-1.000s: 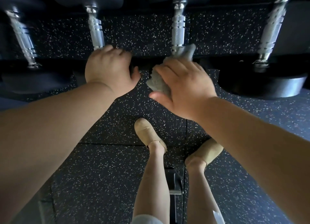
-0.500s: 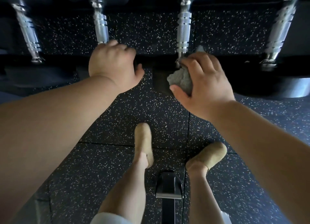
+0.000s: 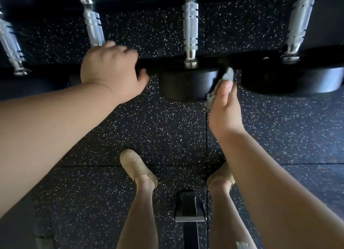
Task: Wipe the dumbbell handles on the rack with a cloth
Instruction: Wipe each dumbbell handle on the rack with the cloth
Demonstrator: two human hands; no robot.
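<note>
The left hand braces, fingers curled over the rack rail left of the middle dumbbell handle, the right hand pinches the grey cloth low and right of it, so best to wrap it fully round the knurling and twist end to end.

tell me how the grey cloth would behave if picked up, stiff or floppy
Probably floppy: the cloth bunches and folds in the right hand. Likely light, since a thumb pinch carries it. Its matte weave probably isn't slippery.
</note>
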